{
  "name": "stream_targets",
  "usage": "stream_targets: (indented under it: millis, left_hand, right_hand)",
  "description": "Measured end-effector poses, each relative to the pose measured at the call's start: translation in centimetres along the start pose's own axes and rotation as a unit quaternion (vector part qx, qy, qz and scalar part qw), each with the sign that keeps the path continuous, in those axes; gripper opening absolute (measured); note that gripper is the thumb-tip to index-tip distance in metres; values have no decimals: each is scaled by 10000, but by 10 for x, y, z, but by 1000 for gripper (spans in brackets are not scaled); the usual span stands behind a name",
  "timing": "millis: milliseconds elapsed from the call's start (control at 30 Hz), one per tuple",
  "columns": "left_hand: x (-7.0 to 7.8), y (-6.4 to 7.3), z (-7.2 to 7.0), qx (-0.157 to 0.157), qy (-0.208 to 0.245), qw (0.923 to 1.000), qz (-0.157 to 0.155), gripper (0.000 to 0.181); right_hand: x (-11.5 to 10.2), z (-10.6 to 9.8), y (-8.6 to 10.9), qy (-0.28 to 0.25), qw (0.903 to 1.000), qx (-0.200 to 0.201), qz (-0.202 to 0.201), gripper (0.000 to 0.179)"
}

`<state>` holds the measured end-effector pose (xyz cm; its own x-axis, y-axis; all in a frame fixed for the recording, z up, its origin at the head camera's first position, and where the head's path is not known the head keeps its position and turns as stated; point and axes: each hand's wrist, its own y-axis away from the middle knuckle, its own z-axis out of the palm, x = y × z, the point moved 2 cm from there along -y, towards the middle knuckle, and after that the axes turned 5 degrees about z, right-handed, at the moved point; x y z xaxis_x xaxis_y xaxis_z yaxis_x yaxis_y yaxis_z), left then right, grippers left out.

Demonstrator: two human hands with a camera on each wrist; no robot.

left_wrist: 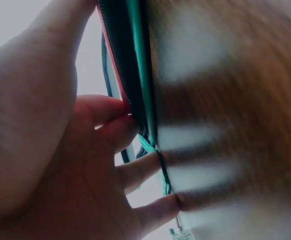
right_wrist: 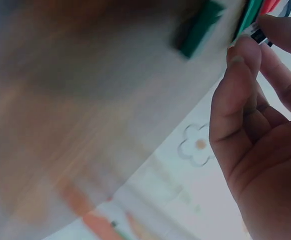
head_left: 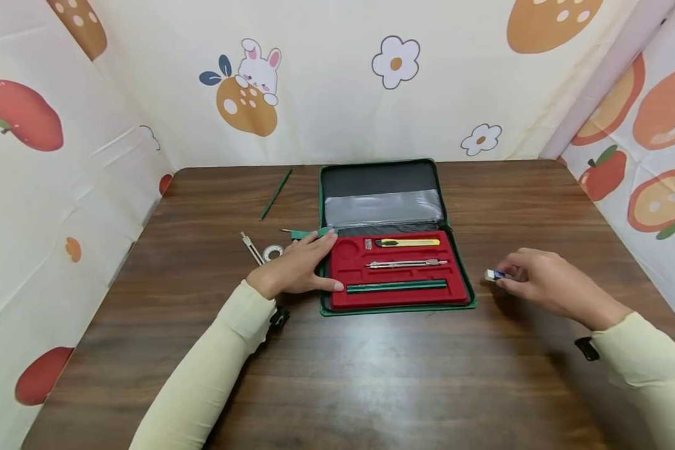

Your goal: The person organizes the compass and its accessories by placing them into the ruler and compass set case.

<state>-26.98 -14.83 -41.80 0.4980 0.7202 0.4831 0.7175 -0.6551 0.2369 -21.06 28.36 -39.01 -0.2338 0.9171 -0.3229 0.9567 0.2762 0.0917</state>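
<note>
A silver compass [head_left: 252, 249] lies on the table [head_left: 371, 387] beside the left hand [head_left: 298, 269], whose spread fingers rest along the left edge of an open case [head_left: 378, 178]. Its red tray [head_left: 457, 289] holds a yellow cutter [head_left: 410, 242]; just right of the case, a small white-and-blue eraser [head_left: 495, 275] is pinched between the right hand's [head_left: 551, 284] thumb and fingertips.

Right-wrist feed: I see the right hand [right_wrist: 263, 150] pinching a small black-and-white block [right_wrist: 258, 35] near a green edge [right_wrist: 248, 19]. Blurred green bar [right_wrist: 201, 31], brown tabletop [right_wrist: 95, 95], flower-printed white cloth [right_wrist: 213, 192] also register.
</note>
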Motion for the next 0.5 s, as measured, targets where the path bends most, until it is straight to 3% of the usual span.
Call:
stream_targets:
  millis: [133,500]
  left_hand:
    - [-1,-1,1,-20,-60,10000,-60,105]
    - [-2,0,1,-105,-105,9999,-58,114]
  right_hand:
    - [-21,4,-16,-144,9995,-264,41,17]
    - [-66,15,-47,4,9975,-21,-713,14]
